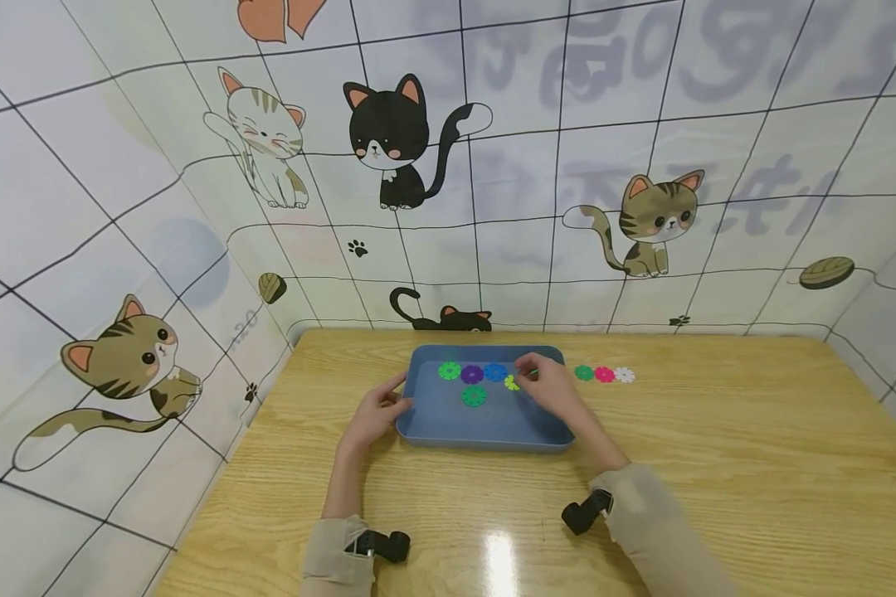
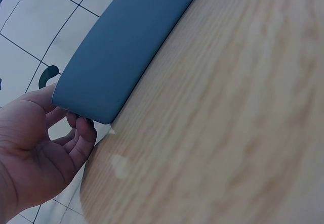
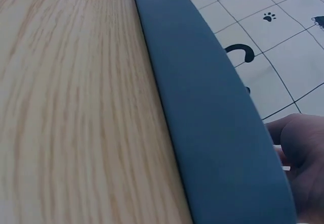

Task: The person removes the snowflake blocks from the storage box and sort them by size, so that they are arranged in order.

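Note:
A shallow blue-grey tray sits on the wooden table. My left hand grips its left end, fingers curled at the wall in the left wrist view. Over the tray's right part, my right hand pinches a yellow snowflake disc, whose right side the fingers hide. Left of it, a blue disc, a purple disc and a bright green disc form a row in the tray. Below the purple one lies a darker green disc. The tray's wall blocks the right wrist view of the fingertips.
On the table right of the tray, a green disc, a pink disc and a white disc lie in a line. Behind the table stands a wall with printed cats.

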A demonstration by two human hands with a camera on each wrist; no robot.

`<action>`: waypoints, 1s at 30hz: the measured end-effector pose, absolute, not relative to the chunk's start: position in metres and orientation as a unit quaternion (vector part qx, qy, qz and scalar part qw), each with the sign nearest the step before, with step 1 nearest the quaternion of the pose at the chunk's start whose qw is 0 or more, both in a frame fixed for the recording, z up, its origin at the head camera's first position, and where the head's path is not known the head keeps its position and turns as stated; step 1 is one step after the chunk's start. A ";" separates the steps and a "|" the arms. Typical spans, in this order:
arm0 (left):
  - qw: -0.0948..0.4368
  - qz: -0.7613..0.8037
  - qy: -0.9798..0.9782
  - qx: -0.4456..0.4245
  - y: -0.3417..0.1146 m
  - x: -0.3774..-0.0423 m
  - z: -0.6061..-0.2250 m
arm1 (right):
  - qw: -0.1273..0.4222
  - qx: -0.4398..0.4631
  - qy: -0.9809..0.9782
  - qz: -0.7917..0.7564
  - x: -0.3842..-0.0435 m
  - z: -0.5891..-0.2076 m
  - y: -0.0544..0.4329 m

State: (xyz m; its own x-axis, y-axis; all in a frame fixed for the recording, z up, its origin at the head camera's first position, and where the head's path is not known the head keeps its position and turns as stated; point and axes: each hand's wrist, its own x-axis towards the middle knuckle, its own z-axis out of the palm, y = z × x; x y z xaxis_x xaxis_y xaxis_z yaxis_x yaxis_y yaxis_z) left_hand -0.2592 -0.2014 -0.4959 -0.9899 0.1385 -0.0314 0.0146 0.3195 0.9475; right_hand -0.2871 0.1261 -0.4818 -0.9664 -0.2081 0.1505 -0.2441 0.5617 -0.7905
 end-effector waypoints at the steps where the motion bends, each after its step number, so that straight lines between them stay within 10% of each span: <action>1: 0.051 0.583 0.809 0.048 -0.202 -0.261 -0.499 | 0.020 0.127 -0.884 0.450 -0.288 -0.484 0.124; 30: 0.066 0.587 0.806 0.048 -0.200 -0.256 -0.487 | 0.019 0.133 -0.888 0.440 -0.289 -0.485 0.120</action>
State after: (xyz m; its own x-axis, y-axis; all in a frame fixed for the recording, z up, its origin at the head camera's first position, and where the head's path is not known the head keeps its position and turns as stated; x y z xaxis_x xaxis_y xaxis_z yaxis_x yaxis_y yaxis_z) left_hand -0.2557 -0.1995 -0.4867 -0.9868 0.1539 -0.0503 -0.0007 0.3067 0.9518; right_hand -0.2895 0.1195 -0.4848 -0.9641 -0.2191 0.1500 -0.2521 0.5783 -0.7759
